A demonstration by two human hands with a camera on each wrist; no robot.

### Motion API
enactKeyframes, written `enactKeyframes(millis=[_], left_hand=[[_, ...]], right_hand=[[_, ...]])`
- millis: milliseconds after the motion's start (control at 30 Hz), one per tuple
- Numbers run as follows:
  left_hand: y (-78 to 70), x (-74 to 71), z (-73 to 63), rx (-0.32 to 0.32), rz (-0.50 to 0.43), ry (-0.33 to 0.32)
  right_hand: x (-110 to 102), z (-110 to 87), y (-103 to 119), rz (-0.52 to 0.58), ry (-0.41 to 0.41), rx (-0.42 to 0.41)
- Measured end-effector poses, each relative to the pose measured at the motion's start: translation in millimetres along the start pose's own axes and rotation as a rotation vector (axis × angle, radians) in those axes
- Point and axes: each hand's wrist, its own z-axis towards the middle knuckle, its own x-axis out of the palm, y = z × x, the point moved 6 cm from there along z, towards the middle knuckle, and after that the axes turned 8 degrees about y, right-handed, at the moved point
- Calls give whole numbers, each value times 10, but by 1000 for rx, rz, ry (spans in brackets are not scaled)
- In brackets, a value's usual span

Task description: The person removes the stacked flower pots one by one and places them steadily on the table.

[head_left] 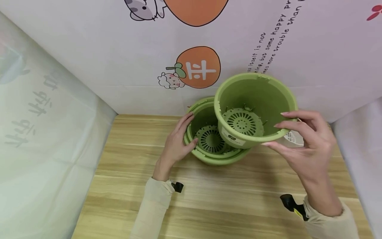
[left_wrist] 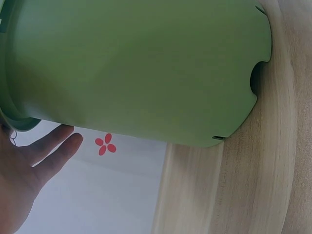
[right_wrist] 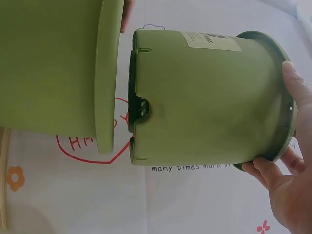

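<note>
My right hand (head_left: pixel 313 142) holds a green plastic flowerpot (head_left: pixel 256 96) by its rim, thumb outside and fingers over the edge. This pot is tilted and raised over the right part of a stack of nested green pots (head_left: pixel 209 156) on the wooden table. A slotted disc (head_left: pixel 243 122) lies in its bottom, and a pale label (right_wrist: pixel 212 41) is on its side. The right wrist view has its base apart from the stack's rim. On the stack's left rim, my left hand (head_left: pixel 179 139) grips with the thumb over the edge. Two of its fingers (left_wrist: pixel 58 156) show beside the stacked pot's wall (left_wrist: pixel 146 73).
A white perforated item (head_left: pixel 293 136) is partly hidden behind my right hand. Right behind the stack rises a printed white cloth wall (head_left: pixel 143 96). Cloth also borders the left and right sides of the wooden table (head_left: pixel 125 199).
</note>
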Motion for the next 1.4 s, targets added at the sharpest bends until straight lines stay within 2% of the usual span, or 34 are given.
enactKeyframes(millis=[800, 967, 1233, 1400], left_hand=[[-17, 1, 24, -5, 3, 6], [-21, 12, 31, 7, -6, 7], [-9, 4, 18, 4, -10, 5], [0, -1, 4, -3, -9, 5]], right_hand=[[-217, 4, 41, 56, -34, 71], [-285, -33, -19, 87, -41, 85], [-343, -54, -72, 7, -31, 95], [-362, -66, -82, 4, -38, 95]])
